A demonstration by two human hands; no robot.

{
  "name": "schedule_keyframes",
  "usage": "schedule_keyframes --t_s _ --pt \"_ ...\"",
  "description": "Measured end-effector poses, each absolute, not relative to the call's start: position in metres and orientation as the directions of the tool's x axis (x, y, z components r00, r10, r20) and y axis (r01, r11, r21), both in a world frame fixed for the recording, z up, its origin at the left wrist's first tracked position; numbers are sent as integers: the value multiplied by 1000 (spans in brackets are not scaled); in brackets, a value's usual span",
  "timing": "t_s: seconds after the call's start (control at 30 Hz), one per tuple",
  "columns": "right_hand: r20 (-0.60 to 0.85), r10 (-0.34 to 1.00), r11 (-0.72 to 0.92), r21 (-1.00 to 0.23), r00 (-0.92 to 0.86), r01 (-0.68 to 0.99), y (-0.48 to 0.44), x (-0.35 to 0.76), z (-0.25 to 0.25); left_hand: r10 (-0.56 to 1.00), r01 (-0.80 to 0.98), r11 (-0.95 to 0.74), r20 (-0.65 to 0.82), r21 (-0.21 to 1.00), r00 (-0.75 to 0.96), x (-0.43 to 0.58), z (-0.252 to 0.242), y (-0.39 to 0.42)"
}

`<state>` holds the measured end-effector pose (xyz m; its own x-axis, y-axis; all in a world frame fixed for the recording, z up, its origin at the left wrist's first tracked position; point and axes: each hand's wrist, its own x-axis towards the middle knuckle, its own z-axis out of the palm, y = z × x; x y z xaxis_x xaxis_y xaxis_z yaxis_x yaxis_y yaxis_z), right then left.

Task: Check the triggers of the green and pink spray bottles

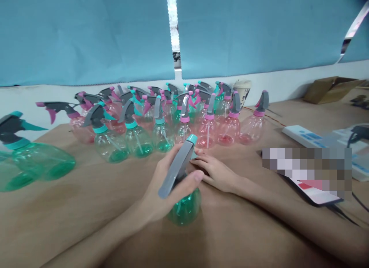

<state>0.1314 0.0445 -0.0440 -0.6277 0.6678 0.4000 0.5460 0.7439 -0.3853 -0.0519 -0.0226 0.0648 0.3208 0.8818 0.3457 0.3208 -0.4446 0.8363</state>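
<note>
A spray bottle (pixel 186 210) with a green clear body, grey head and teal nozzle stands upright on the table in front of me. My left hand (pixel 161 187) is closed round its neck just under the head, the thumb on the near side. On the bottle's right, my right hand (pixel 217 172) reaches in with fingers stretched out and slightly apart. Its fingertips are close to the teal trigger (pixel 194 155), partly hidden; whether they touch it I cannot tell. Beyond my hands stand rows of similar bottles, among them a green one (pixel 140 143) and a pink one (pixel 206 133).
More green spray bottles (pixel 43 160) stand at the left edge. A paper cup (pixel 242 92) is behind the rows. To the right lie a phone-like device (pixel 319 193), partly blurred out, a white power strip (pixel 302 135) with cables, and a cardboard box (pixel 325 89) near the wall.
</note>
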Motion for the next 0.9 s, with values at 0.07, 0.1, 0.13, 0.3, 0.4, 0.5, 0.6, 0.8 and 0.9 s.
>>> schedule_keyframes --t_s 0.07,0.1,0.13,0.3,0.4,0.5,0.6,0.8,0.9 --pt "394 672 740 -392 -627 547 43 132 -42 891 300 -408 304 862 338 -52 62 -22" --pt "390 671 740 -395 -630 544 43 132 -41 895 300 -396 293 868 336 -52 61 -22" --pt "388 670 742 -397 -633 541 43 133 -39 898 303 -393 292 868 328 -52 59 -21" --pt "364 671 738 -412 -646 534 42 135 -36 887 307 -430 333 849 320 -53 57 -21" --pt "336 672 734 -425 -660 530 42 137 -35 875 330 -453 345 828 339 -54 62 -22" --pt "311 675 728 -433 -669 532 43 139 -35 868 364 -472 351 803 350 -55 65 -23" --pt "292 679 722 -434 -674 539 44 139 -37 863 380 -485 362 788 351 -56 66 -23" --pt "294 677 727 -413 -675 548 44 140 -39 853 389 -505 378 770 360 -56 66 -23" --pt "295 673 730 -411 -679 545 44 140 -39 862 376 -489 369 787 349 -56 64 -22"
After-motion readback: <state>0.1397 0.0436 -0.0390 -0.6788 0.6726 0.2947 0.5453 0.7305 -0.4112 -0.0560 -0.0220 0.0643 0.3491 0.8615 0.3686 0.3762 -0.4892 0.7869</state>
